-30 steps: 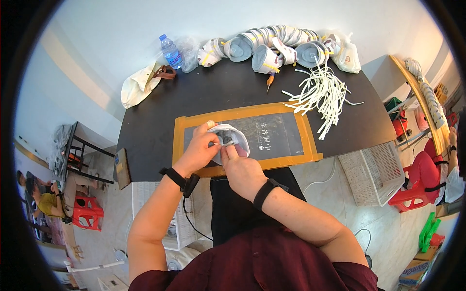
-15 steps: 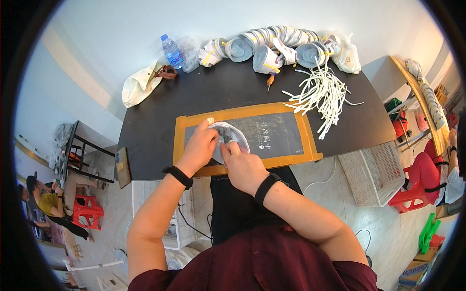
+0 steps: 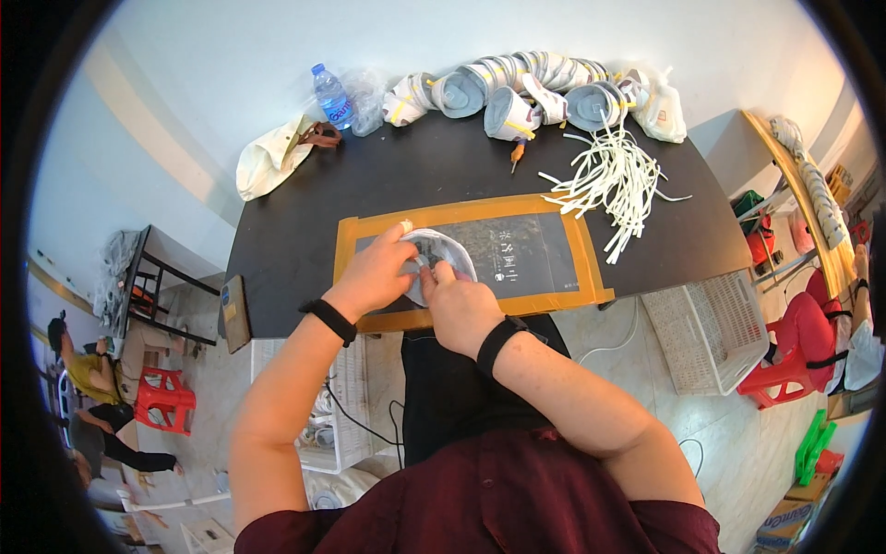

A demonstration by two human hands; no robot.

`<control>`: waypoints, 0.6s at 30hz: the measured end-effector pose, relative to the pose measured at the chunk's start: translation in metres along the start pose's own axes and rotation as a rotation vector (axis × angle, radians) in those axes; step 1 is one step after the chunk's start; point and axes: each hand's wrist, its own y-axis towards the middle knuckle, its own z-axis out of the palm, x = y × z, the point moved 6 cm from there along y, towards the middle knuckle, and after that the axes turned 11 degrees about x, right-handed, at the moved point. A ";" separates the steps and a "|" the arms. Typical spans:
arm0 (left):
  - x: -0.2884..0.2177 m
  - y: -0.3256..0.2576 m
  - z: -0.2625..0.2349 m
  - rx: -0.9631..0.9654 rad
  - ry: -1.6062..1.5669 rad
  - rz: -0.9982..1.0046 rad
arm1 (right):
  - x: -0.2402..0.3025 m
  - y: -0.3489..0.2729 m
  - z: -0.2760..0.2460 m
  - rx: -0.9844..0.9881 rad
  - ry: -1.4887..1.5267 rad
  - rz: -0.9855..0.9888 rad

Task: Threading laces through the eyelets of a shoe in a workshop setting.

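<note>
Left hand (image 3: 374,274) and right hand (image 3: 459,307) both closed around a white, domed, cup-shaped mask (image 3: 441,255) with grey lining.

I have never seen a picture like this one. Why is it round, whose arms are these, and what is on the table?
The picture comes from a wide fisheye camera worn on a person's head, looking down, so straight edges bend. The arms from the lower edge are that person's own. The left hand and right hand together hold a white cup-shaped mask over a dark mat with an orange taped border on the black table. At the far edge lie a stack of similar masks, a bundle of white strips, a water bottle and a cream bag. Each wrist wears a black band.
</note>
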 end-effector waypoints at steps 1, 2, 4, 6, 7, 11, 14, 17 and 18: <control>-0.008 0.001 -0.003 0.043 0.053 0.001 | 0.000 -0.001 0.001 0.001 -0.026 -0.007; -0.013 0.004 -0.003 0.086 0.105 0.003 | -0.002 -0.002 0.001 0.003 -0.028 -0.009; -0.016 0.008 -0.002 0.103 0.156 -0.006 | -0.002 -0.003 -0.003 -0.017 -0.012 -0.006; -0.011 0.008 0.006 0.124 0.205 -0.009 | 0.001 -0.004 -0.005 0.018 -0.005 0.002; -0.011 0.008 0.010 0.069 0.288 0.039 | 0.001 -0.004 -0.005 0.053 0.005 0.016; -0.008 0.013 0.009 0.033 0.236 0.056 | -0.001 -0.005 -0.006 0.025 0.004 0.018; 0.007 0.015 0.005 0.005 0.011 -0.084 | -0.002 -0.002 -0.004 0.006 0.024 -0.003; 0.006 0.013 0.008 -0.038 0.030 -0.053 | 0.000 0.003 -0.004 0.024 0.002 0.015; 0.006 0.014 0.008 -0.033 0.031 -0.052 | -0.001 0.008 0.000 0.025 0.007 0.017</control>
